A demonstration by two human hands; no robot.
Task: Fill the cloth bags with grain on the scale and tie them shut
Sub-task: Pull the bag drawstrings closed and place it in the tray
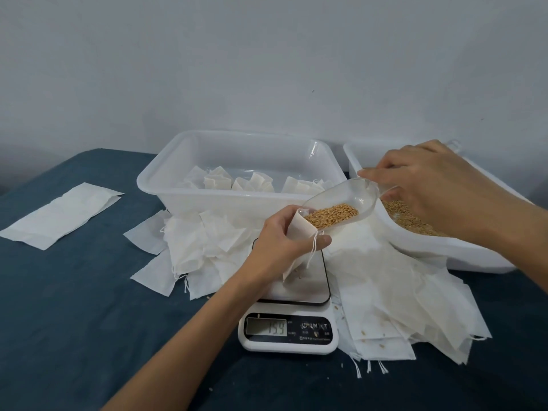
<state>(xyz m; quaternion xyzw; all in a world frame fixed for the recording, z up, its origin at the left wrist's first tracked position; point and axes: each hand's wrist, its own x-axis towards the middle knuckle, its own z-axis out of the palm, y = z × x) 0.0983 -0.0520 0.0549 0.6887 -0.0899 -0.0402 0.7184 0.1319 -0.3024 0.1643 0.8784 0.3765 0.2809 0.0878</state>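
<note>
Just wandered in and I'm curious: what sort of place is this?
Probably a home or small workshop packing table, not a factory: a digital scale, a tub of grain, and loose cloth bags heaped on a blue-covered table against a bare wall.

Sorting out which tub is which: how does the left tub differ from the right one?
The left tub holds filled, tied cloth bags; the right tub holds loose grain. The left tub sits level in full view; the right tub is partly hidden behind the right hand. Both are translucent white plastic.
</note>
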